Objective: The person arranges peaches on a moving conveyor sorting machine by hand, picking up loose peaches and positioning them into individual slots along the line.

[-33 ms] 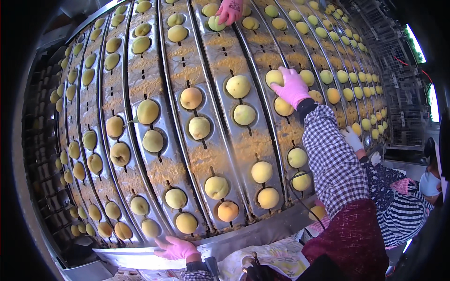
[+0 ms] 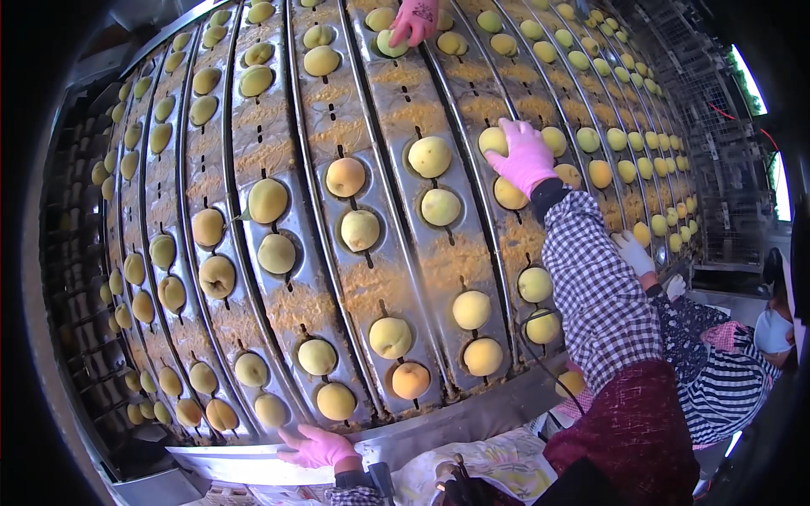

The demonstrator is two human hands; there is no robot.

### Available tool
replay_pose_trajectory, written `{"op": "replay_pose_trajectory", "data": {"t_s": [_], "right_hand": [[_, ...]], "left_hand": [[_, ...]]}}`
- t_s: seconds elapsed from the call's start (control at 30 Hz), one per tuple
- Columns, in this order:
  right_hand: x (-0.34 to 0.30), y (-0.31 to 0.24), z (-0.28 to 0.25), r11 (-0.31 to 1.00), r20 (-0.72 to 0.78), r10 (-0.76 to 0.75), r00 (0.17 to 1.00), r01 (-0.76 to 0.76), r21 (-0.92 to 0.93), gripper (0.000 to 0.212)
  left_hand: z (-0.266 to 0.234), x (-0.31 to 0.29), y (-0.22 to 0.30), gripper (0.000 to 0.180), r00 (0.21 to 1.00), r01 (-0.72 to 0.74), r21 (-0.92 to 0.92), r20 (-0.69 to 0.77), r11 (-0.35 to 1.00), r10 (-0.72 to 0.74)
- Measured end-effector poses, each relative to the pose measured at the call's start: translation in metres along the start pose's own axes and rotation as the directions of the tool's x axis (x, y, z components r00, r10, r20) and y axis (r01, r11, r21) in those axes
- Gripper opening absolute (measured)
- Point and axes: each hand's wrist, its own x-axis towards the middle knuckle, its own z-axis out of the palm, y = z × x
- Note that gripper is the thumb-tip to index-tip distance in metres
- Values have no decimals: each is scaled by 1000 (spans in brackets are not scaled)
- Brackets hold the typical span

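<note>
My right hand, in a pink glove, reaches over the metal tray rows. Its thumb and index finger lie around a yellow peach seated in a round cup. A second yellow peach sits just below the thumb, and another peach is to the right of the fingers. Down at the near edge, my left hand, also pink-gloved, rests with fingers spread on the metal rim. No fruit shows in it. Some fingertips of the right hand are hidden against the fruit.
Long metal trays with paired cups hold many peaches, crumbly orange pulp between them. At the far side a co-worker's pink-gloved hand touches a greenish peach. A white-gloved hand of another worker is to the right. A dark cable hangs by the rim.
</note>
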Motion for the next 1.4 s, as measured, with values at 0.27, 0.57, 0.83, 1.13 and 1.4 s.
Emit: {"op": "replay_pose_trajectory", "data": {"t_s": [0.27, 0.57, 0.83, 1.13, 1.4], "right_hand": [[-30, -126, 9, 958, -67, -268, 961, 258, -124, 65], [0, -121, -6, 981, 98, -191, 977, 192, -3, 78], [-34, -141, 28, 996, -133, -37, 990, 26, -81, 78], [-7, -107, 34, 976, -65, -56, 996, 68, 208, 64], [0, -124, 23, 963, 79, -262, 962, 256, 79, 69]], "left_hand": [[0, 11, -8, 60, 1000, 0, -16, -19, 1000, -1], [-7, 68, -24, 62, 999, -14, -15, 29, 1000, 14], [1, 122, -53, 58, 1000, -11, -44, -20, 999, 11], [3, 132, -58, 59, 999, -42, -36, -23, 998, 42], [-4, 130, -50, 58, 999, -43, -37, -15, 998, 43]]}}
